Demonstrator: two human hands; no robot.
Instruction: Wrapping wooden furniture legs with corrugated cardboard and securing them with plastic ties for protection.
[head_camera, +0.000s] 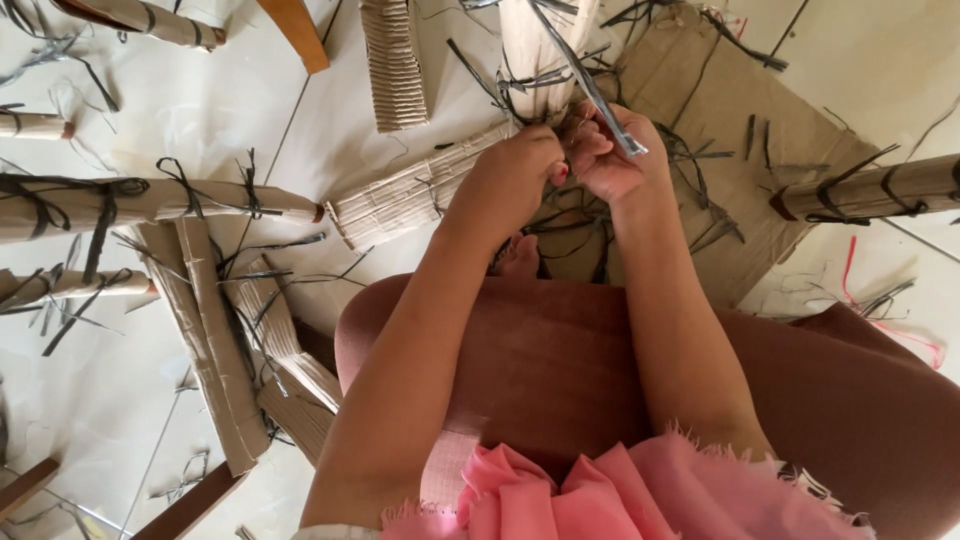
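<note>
Here the cardboard-wrapped leg runs straight away from the person, just beyond both hands, with the right hand closed in a grip on the grey strap and the left hand pinched shut against the wrapping beside it.

Crowded at the hands, open tile toward the corners

Both hands, left hand and right hand, work tight against the wrapped bundle at top centre, with black straps tangled beneath. Left of frame, cardboard-wrapped legs and corrugated strips block the floor. Bare white tile lies open at upper left; another wrapped leg bars the right edge.
</note>
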